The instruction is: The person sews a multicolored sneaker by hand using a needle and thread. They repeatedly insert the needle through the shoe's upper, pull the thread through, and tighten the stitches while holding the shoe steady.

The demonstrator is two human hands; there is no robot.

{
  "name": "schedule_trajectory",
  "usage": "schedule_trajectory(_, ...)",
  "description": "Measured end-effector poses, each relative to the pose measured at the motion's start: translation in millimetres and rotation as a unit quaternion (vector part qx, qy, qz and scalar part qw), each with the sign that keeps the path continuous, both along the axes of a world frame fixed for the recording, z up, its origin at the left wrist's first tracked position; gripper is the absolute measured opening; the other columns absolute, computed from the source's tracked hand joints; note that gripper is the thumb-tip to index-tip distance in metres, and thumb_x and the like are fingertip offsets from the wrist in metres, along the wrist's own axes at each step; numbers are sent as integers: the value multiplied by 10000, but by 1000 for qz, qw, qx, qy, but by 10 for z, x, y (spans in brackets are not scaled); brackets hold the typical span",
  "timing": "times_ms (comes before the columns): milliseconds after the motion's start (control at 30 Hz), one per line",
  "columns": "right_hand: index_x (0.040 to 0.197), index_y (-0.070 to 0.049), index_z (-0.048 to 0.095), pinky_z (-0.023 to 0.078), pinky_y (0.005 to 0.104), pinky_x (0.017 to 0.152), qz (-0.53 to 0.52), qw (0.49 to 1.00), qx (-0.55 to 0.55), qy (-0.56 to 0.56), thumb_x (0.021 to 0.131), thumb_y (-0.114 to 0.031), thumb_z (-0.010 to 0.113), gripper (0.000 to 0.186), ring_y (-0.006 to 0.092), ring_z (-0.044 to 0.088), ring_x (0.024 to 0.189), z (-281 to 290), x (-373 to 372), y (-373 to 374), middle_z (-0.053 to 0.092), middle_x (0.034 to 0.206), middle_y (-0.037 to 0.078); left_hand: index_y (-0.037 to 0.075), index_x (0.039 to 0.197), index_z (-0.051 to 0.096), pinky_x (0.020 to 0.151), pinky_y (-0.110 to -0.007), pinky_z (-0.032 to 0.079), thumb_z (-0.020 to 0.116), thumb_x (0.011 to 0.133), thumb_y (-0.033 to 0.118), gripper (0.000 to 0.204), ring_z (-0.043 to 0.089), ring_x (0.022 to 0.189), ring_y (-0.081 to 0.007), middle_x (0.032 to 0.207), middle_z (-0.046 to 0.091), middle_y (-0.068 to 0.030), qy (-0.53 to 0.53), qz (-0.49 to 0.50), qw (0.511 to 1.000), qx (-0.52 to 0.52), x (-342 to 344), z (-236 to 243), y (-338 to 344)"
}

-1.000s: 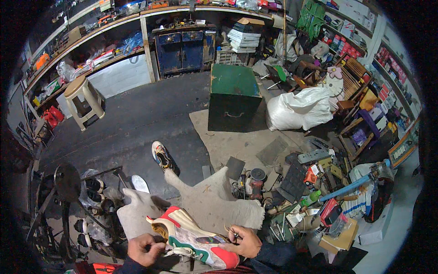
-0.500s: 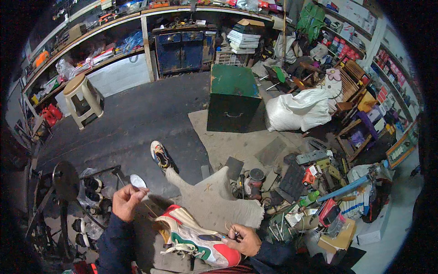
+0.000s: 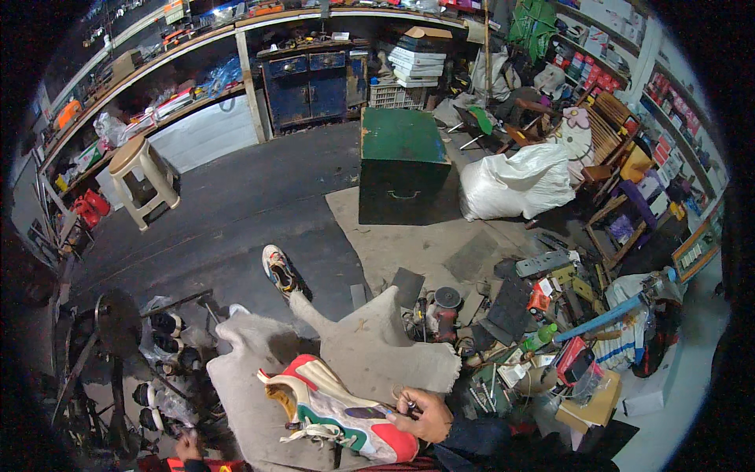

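Note:
A sneaker (image 3: 346, 409) in white, red and green with pale laces lies on its side across the beige cloth (image 3: 259, 354) over my lap. Its toe points right, its opening left. My right hand (image 3: 425, 414) is at the toe end, fingers closed round a small dark piece with a metallic glint, too small to name. A thin strand shows beside those fingers. My left hand (image 3: 187, 447) is low at the lower left, away from the sneaker and partly hidden; its fingers are too unclear to read.
Several shoes (image 3: 165, 346) lie beside a dark metal stand (image 3: 114, 322) at the left. A green-topped box (image 3: 403, 145) and a white sack (image 3: 515, 185) stand ahead. Tools, a green bottle (image 3: 539, 337) and scraps clutter the right. A beige stool (image 3: 143, 181) is far left.
My left hand has dropped from above the sneaker's left end to the lower left, uncovering the cloth there. My right hand and the sneaker have hardly moved.

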State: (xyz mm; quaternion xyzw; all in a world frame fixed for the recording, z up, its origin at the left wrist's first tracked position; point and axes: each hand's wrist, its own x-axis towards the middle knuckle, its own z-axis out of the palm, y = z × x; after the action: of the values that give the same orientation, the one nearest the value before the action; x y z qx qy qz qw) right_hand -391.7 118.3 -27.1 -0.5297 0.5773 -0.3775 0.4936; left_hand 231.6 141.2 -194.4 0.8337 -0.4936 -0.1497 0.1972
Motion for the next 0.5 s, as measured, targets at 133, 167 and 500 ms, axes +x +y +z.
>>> schedule_trajectory(133, 778, -69, 516, 364, 250, 584, 8, 999, 27, -28, 860, -207, 765, 297, 47, 417, 667, 45, -5, -17, 483, 722, -39, 19, 677, 553, 581, -333, 450, 660, 947, 356, 445, 522, 584, -151, 611, 557, -22, -37, 78, 987, 138, 70, -263, 781)
schedule_trajectory(167, 779, -69, 516, 362, 251, 581, 13, 999, 40, -32, 863, -209, 763, 296, 45, 418, 665, 61, -8, -20, 484, 723, -40, 20, 682, 559, 582, -336, 451, 659, 948, 356, 440, 526, 582, -161, 614, 560, -25, -33, 90, 985, 142, 83, -333, 856)
schedule_trajectory(500, 824, -57, 549, 386, 277, 552, 10, 999, -36, -20, 853, -221, 761, 269, 72, 447, 611, 43, -13, -12, 505, 683, -7, 91, 765, 546, 476, -325, 454, 622, 962, 424, 395, 542, 506, -163, 632, 560, -53, 429, 92, 851, -289, 193, 1200, -266)
